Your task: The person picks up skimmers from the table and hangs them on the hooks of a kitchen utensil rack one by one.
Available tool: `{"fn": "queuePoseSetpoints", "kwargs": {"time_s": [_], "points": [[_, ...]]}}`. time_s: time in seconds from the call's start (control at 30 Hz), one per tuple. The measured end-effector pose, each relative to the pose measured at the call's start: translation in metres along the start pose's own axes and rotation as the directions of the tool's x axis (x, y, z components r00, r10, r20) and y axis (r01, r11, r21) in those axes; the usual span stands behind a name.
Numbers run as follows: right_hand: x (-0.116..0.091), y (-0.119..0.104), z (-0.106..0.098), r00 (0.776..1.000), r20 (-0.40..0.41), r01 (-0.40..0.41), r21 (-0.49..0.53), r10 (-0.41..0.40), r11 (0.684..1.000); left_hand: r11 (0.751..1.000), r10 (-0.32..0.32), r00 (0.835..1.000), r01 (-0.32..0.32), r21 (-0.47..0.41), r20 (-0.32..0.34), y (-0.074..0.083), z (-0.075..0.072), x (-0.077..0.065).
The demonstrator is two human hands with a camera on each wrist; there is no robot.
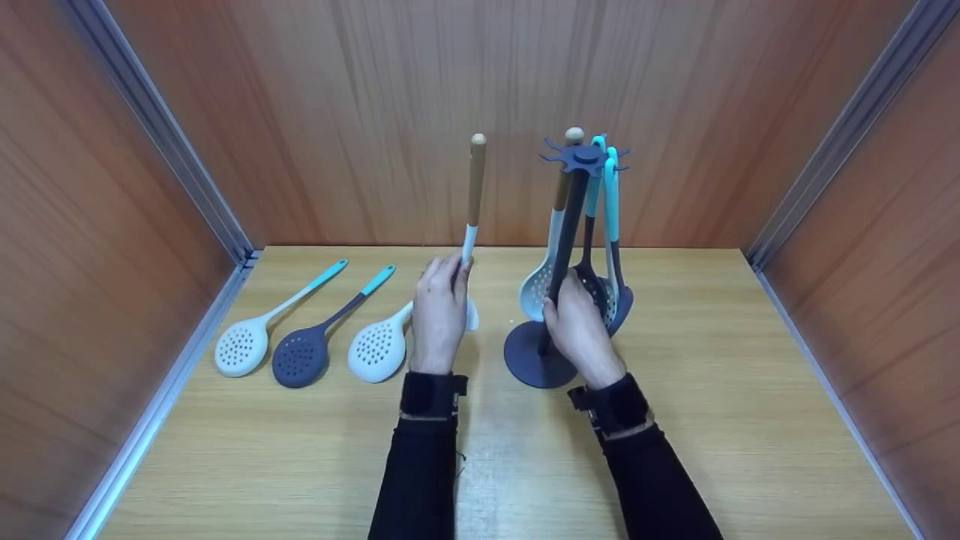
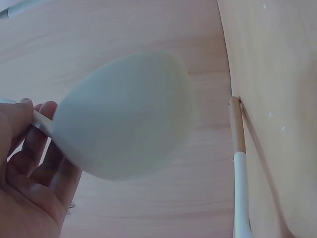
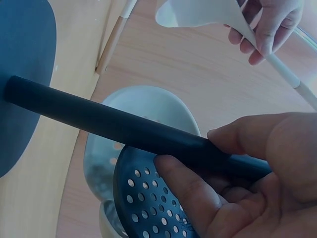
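Note:
My left hand [image 1: 441, 306] holds a white spoon-like utensil [image 2: 124, 116] by its neck. The wooden handle [image 1: 477, 180] points up, and the smooth, hole-free head hangs low beside the hand. My right hand [image 1: 579, 319] grips the dark pole of a utensil stand [image 1: 537, 367], thumb and fingers around it in the right wrist view. From its hooked top [image 1: 585, 156] hang several utensils: a white perforated one [image 1: 535, 291] with a wooden handle, a dark perforated one [image 3: 153, 198] and others with turquoise handles [image 1: 613, 195], partly hidden behind the right hand.
On the table to the left lie a white skimmer [image 1: 241, 347] and a dark skimmer [image 1: 300, 356], both turquoise-handled. Another white skimmer [image 1: 377, 351] lies beside my left hand, which hides its handle in the head view. Wood-grain panels [image 1: 375, 112] enclose the back and sides.

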State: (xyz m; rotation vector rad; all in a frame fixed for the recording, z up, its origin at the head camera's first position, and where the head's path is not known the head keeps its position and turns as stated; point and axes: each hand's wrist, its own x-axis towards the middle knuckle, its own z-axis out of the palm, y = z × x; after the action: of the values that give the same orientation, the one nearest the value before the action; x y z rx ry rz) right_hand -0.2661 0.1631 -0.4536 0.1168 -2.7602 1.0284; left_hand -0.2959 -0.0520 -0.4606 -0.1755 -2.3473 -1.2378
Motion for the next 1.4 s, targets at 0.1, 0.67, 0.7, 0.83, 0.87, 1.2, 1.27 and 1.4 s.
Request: {"fn": "queuePoseSetpoints", "kwargs": {"time_s": [0.1,0.67,0.7,0.83,0.87,1.2,1.27,1.4], "points": [[0.0,0.0,0.0,1.0,0.005,0.001,0.009,-0.001,1.0,1.0,0.021,1.0,-0.021,-0.003,-0.007,0.004,0.002,-0.001],[0.001,0.002,0.002,0.999,-0.04,0.012,-0.002,-0.012,1.0,0.989,0.147,0.988,-0.147,-0.004,-0.037,0.022,0.009,-0.008],[0.002,0.002,0.002,1.0,-0.031,0.001,0.003,-0.001,1.0,0.989,0.15,0.988,-0.15,-0.002,-0.038,0.024,0.009,-0.009],[0.002,0.0,0.0,0.999,0.005,-0.032,0.015,0.032,0.999,0.988,0.152,0.988,-0.152,0.008,-0.031,0.028,0.01,-0.009],[0.002,0.0,0.0,0.999,0.013,-0.034,0.016,0.034,0.999,0.988,0.153,0.988,-0.153,0.008,-0.028,0.029,0.01,-0.009],[0.003,0.003,0.001,1.0,-0.018,0.002,0.003,-0.002,1.0,0.983,0.179,0.984,-0.178,0.04,-0.022,0.038,0.009,-0.011],[0.002,0.001,0.001,1.0,-0.022,-0.002,0.003,0.002,1.0,0.981,0.188,0.982,-0.187,0.044,-0.022,0.038,0.009,-0.011],[0.002,0.001,0.001,1.0,-0.024,0.0,-0.008,0.0,1.0,0.975,0.22,0.975,-0.219,0.044,-0.029,0.039,0.008,-0.012]]}}
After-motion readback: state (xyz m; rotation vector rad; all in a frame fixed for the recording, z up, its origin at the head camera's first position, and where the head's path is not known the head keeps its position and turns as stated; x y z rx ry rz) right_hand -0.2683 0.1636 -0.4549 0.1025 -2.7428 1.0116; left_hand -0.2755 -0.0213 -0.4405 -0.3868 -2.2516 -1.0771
